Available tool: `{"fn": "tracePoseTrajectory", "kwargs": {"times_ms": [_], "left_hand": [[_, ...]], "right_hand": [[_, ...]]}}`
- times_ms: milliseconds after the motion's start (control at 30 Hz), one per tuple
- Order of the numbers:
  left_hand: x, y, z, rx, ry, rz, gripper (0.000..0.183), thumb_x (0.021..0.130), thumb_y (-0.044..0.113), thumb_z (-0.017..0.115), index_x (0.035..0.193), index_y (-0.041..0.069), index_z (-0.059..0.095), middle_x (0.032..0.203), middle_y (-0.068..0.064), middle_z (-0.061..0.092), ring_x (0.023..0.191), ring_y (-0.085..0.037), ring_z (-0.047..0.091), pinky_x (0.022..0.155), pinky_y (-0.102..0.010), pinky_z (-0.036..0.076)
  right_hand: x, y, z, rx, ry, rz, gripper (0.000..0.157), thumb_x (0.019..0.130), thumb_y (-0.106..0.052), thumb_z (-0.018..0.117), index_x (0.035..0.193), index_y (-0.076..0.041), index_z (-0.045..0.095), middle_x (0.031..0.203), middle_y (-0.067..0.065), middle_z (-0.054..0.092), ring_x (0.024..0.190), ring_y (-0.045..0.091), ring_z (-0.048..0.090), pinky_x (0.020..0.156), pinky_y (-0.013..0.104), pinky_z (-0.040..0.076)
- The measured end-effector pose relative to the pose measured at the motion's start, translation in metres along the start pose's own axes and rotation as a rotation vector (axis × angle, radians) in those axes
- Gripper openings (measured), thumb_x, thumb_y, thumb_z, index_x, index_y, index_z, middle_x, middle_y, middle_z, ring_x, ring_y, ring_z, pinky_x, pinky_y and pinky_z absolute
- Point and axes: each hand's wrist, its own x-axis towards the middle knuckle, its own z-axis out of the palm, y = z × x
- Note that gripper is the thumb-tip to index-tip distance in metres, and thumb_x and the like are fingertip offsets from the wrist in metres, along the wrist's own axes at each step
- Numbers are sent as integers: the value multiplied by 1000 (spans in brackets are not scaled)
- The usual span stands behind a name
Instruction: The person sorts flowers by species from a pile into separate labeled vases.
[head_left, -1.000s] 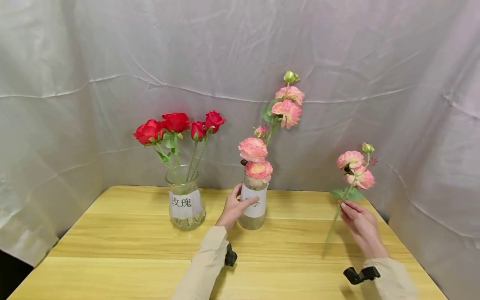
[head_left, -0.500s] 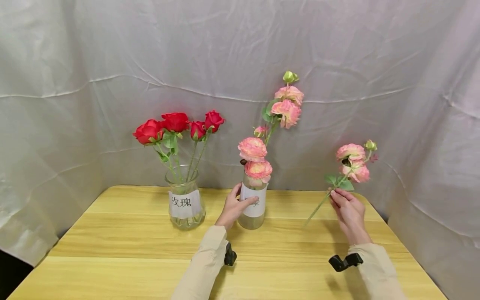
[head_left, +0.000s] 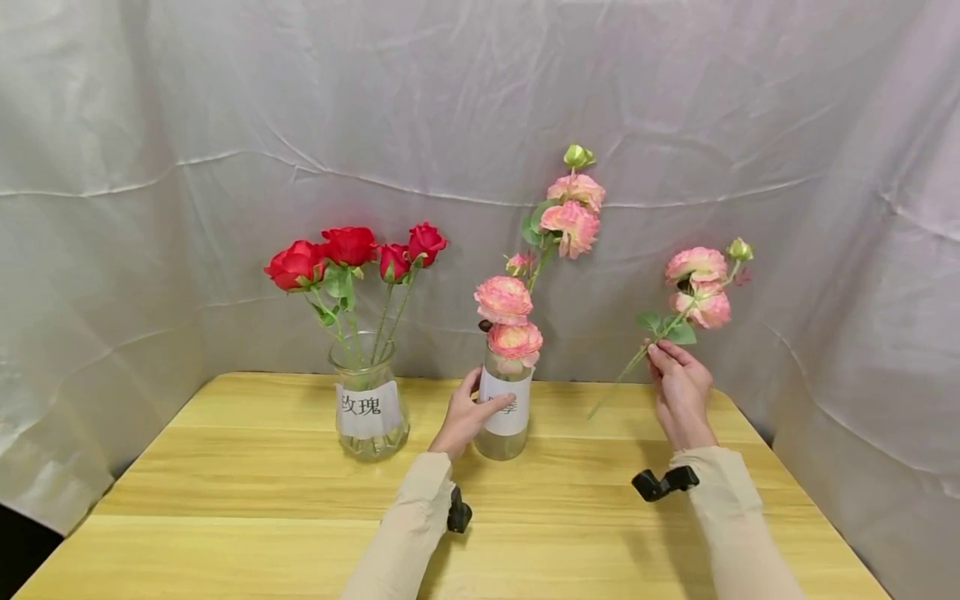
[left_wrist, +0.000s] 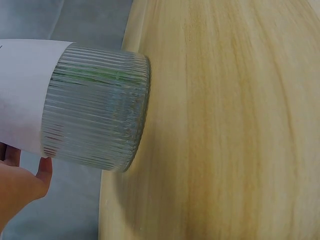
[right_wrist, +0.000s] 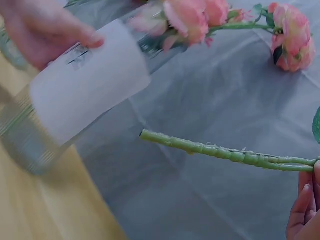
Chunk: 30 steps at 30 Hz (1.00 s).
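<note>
My left hand holds a ribbed clear glass vase by its left side, thumb across the white label. In that vase stand pink flowers, the tallest leaning right. My right hand pinches the green stem of another pink flower spray, just below its leaves. This spray is held in the air right of the vase. Its stem slants down and left, and the cut end points toward the vase, apart from it. The right fingertips show only partly in the right wrist view.
Left of the held vase stands a second glass vase with a white label and several red roses. Both vases stand on a wooden table. A grey curtain hangs close behind and at the sides.
My right hand has moved up and to the left with the pink flower spray, and the stem has tilted further over, its lower end swinging left. The left hand stays on the vase.
</note>
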Motion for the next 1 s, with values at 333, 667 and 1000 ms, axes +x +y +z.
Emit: {"fn": "tracePoseTrajectory", "kwargs": {"times_ms": [333,667,1000], "left_hand": [[2,2,-1,-11,0,5,71,83,25,78,142,9,44,132,-12,52,115,-29,51,96,-46,44],[2,2,-1,-8,0,1,70,83,26,77,143,10,43,131,-12,52,115,-29,52,96,-46,44],[0,0,0,9,-7,2,71,85,26,76,144,7,41,133,-14,50,117,-30,50,96,-47,44]], "right_hand": [[3,-15,49,132,-73,-73,12,90,13,56,85,2,57,82,9,68,69,13,60,60,18,52],[7,-18,86,257,-96,-118,11,89,14,55,86,4,56,80,11,64,68,15,60,59,19,53],[3,6,107,182,-106,-133,12,90,13,56,86,1,56,78,7,65,71,13,62,64,18,53]]}}
